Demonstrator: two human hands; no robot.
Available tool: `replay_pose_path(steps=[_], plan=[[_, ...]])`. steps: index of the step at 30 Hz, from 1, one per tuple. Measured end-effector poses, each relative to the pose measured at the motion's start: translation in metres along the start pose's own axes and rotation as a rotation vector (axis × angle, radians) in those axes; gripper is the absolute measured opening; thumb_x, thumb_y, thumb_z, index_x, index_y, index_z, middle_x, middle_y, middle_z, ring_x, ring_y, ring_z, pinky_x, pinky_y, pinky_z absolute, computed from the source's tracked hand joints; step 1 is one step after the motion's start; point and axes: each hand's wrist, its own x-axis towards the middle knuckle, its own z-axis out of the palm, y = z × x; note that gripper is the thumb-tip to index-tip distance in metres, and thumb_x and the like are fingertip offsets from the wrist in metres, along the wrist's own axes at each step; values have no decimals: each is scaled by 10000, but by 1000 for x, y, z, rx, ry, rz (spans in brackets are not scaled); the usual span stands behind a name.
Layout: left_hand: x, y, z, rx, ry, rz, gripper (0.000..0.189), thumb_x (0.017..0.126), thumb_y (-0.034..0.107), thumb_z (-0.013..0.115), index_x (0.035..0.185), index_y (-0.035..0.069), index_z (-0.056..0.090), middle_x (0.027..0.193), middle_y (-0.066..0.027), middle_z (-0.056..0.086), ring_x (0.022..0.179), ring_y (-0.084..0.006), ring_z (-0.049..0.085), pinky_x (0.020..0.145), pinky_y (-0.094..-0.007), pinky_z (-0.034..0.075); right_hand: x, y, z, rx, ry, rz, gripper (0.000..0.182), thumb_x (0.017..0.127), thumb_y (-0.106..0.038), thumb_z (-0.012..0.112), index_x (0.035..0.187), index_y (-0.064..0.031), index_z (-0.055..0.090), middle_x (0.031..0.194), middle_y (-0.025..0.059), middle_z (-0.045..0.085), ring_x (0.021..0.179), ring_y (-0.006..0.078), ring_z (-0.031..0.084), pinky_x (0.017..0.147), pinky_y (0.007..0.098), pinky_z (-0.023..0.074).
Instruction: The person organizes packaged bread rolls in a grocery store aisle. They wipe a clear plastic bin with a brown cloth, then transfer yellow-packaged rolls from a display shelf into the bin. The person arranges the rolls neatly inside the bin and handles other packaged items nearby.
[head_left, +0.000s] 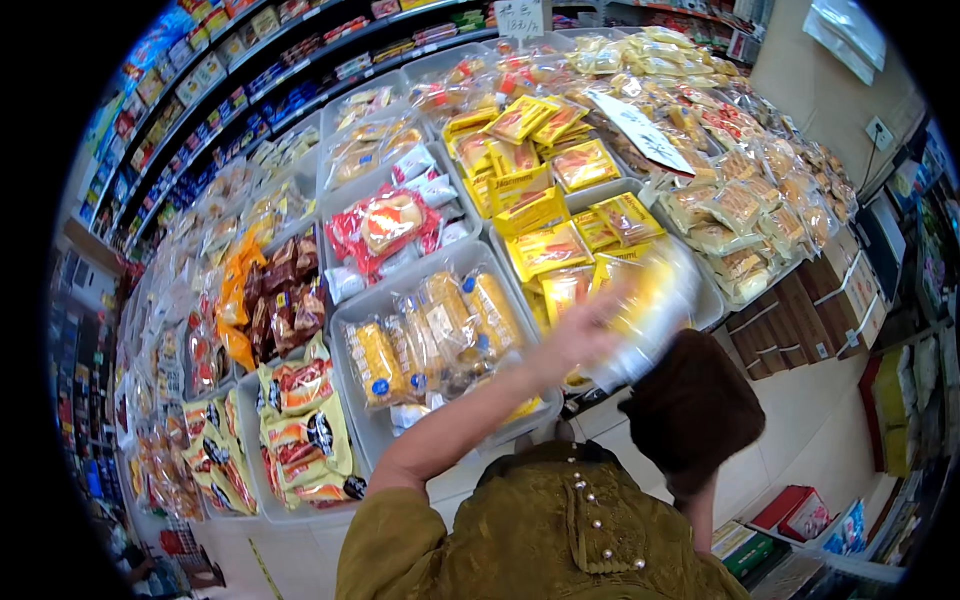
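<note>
My left hand (576, 339) reaches across to a blurred plastic-wrapped package (654, 319), white and yellow, and holds it over the near edge of a grey bin (705, 296). In that bin lie yellow snack packets (551, 247) with printed fronts. On the right my bare forearm (702, 517) runs up to a dark brown fuzzy item (694, 409), maybe a plush bag. This item hides my right hand, so its grip does not show. Just left of my left hand, a bin holds long wrapped yellow cakes (439, 319).
More bins carry red-wrapped pastries (386, 225), brown packets (285, 292), cream-and-red bags (307, 435) and clear-wrapped baked goods (739, 210). A price sign (641, 131) leans over the goods. Strapped cartons (806, 307) stand at right. Stocked shelves (247, 90) line the back left.
</note>
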Motion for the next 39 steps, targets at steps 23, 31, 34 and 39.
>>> replay_pose_path(steps=[23, 31, 34, 39], plan=[[-37, -68, 89, -389, -195, -74, 791, 861, 341, 549, 1375, -38, 82, 1343, -91, 322, 1212, -136, 312, 989, -264, 269, 22, -3, -36, -285, 239, -95, 389, 925, -335, 426, 1191, -50, 439, 1143, 81, 511, 1021, 173, 505, 873, 305, 403], [-30, -58, 91, -436, -244, -24, 586, 902, 297, 494, 1344, 21, 225, 1239, -45, 415, 1098, -108, 399, 939, -264, 333, 29, 4, -21, -476, 285, -202, 509, 905, -475, 380, 1153, -36, 449, 1114, 75, 501, 1033, 195, 469, 923, 314, 340], [-39, -64, 87, -175, -174, -4, 544, 912, 269, 465, 1343, 27, 236, 1163, -84, 497, 1036, -124, 466, 914, -275, 364, 33, -4, -3, -468, 268, -96, 656, 875, -600, 272, 1107, -19, 472, 1049, 89, 526, 975, 202, 492, 878, 330, 372], [-47, -55, 86, -133, -61, -26, 475, 884, 128, 499, 1298, -10, 312, 1164, -59, 479, 1058, -103, 431, 920, -263, 348, 30, -2, 7, -461, 180, -155, 500, 868, -438, 449, 1132, -13, 436, 1039, 81, 514, 955, 185, 490, 843, 294, 399]])
